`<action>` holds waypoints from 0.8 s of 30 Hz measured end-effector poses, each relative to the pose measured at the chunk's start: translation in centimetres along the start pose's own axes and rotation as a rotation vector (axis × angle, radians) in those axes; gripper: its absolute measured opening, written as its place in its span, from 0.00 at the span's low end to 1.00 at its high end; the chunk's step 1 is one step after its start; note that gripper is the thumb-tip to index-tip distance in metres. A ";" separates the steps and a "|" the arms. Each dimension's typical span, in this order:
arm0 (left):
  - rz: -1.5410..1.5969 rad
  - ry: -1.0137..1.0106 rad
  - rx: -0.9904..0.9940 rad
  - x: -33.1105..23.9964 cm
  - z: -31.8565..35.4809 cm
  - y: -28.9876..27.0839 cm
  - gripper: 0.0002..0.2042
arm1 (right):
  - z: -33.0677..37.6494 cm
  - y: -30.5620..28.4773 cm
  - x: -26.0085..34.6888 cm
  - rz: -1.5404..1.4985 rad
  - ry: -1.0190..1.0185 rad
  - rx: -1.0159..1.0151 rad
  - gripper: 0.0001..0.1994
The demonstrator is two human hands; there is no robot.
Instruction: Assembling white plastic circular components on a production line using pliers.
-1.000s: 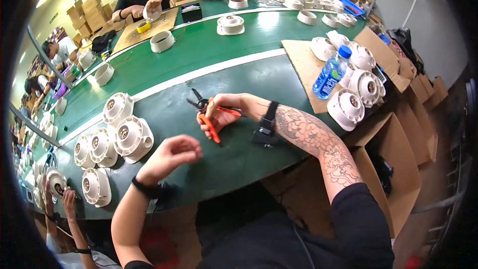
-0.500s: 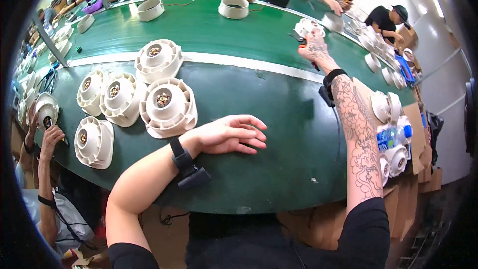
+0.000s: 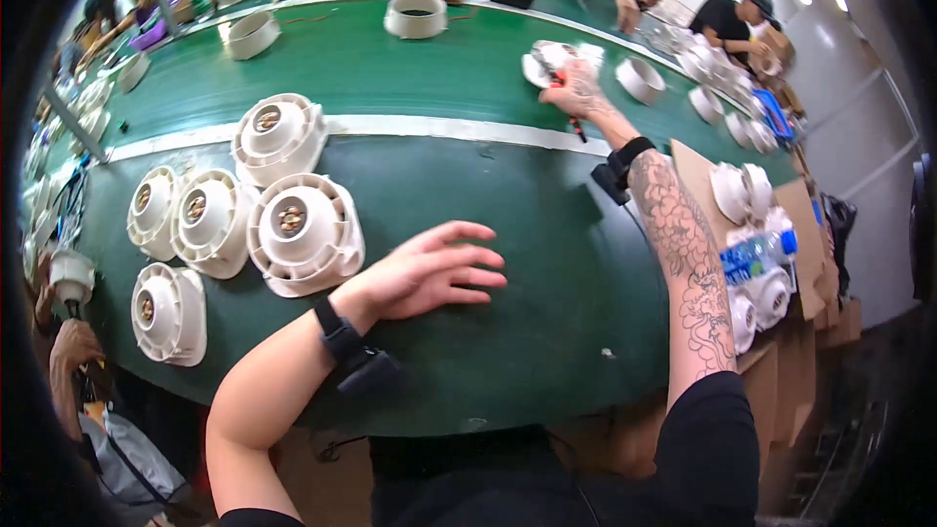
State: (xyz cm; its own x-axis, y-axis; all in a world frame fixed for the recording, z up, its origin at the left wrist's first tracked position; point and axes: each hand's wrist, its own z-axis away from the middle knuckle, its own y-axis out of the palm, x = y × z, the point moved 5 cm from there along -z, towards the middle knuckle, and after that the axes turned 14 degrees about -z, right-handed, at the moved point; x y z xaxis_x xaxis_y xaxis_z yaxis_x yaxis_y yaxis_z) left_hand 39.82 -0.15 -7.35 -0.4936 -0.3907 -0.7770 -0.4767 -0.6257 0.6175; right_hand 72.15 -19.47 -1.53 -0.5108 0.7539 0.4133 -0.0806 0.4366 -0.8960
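Note:
My right hand reaches far out to the green belt, fingers closed on a hand tool with red and black handles; its exact kind is blurred. Under and beyond that hand lies a white plastic part; whether the fingers touch it is hidden. My left hand hovers or rests over the dark green table, fingers spread, holding nothing. Just left of it is a white round finned housing with a coppery centre. Several like it, including a rear housing and a front housing, stand alongside.
A pale strip divides table from belt. White rings sit on the belt. At right, a water bottle lies among white parts on cardboard. A co-worker's hand works on a white part at left; another person's hand is across the belt.
The view has shifted, moving most things leftward. My left fingers have spread wider. Across the belt, a co-worker's hand has come away from a white ring, which now sits nearer me.

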 end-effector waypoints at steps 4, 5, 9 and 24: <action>0.129 0.170 -0.209 -0.8 -0.1 -1.1 0.32 | 8.8 -2.0 7.5 -0.221 -0.082 0.071 0.31; 0.141 0.171 -0.232 -0.7 -0.1 -1.4 0.35 | 12.1 -2.2 10.6 -0.352 -0.131 0.035 0.29; 0.049 0.247 -0.170 -1.2 -0.3 0.1 0.37 | 22.8 -2.8 20.0 -0.493 -0.452 0.196 0.25; -0.285 0.462 -0.703 -3.8 3.1 -2.3 0.29 | 29.0 -3.9 17.3 -0.588 0.090 0.475 0.17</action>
State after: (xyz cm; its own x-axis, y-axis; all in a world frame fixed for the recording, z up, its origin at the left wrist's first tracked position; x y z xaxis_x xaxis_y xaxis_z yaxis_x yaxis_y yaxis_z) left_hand 40.55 4.82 -5.47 -0.0093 -0.2951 -0.9554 0.0953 -0.9514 0.2930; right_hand 38.83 -22.37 4.37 -0.1998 0.5086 0.8375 -0.6877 0.5361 -0.4896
